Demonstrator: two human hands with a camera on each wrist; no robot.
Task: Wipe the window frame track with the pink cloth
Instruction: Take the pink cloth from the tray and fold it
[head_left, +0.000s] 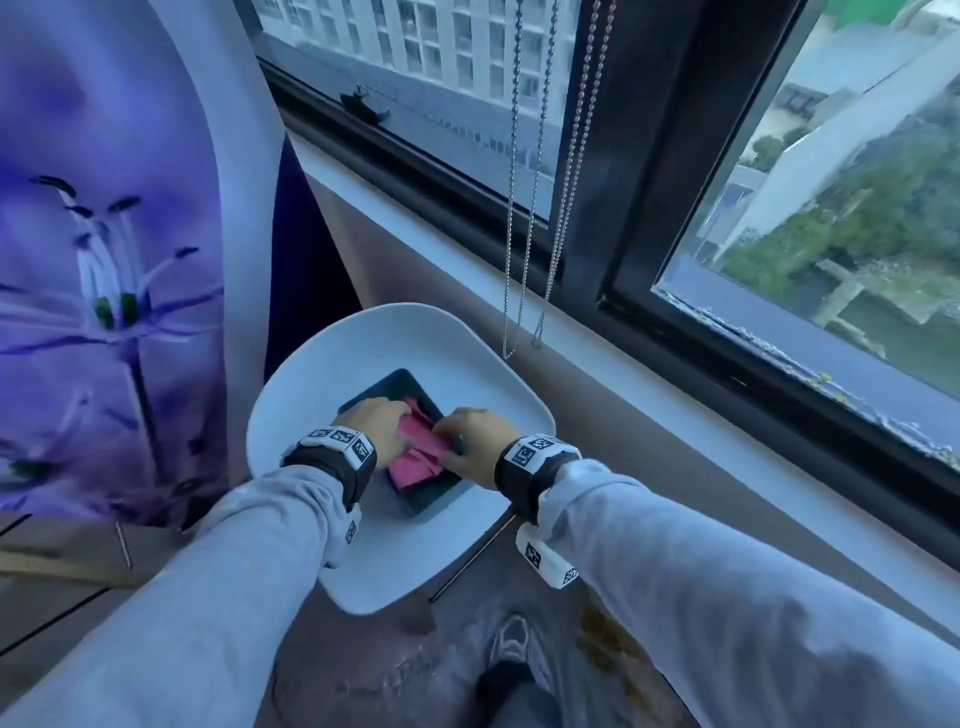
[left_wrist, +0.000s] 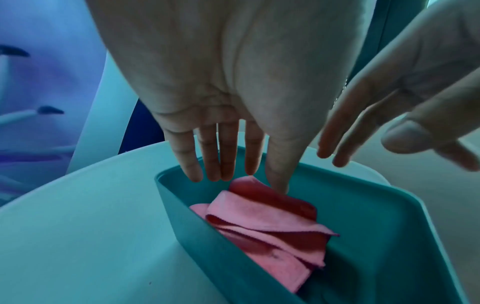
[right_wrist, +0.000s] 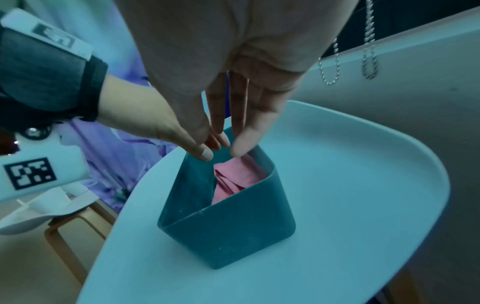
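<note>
The pink cloth (head_left: 415, 452) lies folded inside a dark teal container (head_left: 431, 499) on a white chair seat (head_left: 322, 374). Both my hands are over the container. In the left wrist view my left hand (left_wrist: 249, 183) reaches down with straight fingers, and its thumb tip touches the pink cloth (left_wrist: 262, 224). My right hand (head_left: 467, 441) hovers beside it with straight fingers just above the container's rim (right_wrist: 228, 232); it holds nothing. The dark window frame track (head_left: 753, 358) runs along the bottom of the window, up and to the right of the hands.
A pale windowsill (head_left: 571, 338) runs below the window frame. Two bead chains (head_left: 524, 234) hang down to the sill near the chair. A purple flower-print panel (head_left: 104, 260) stands on the left. My shoe (head_left: 511, 639) is on the floor below the chair.
</note>
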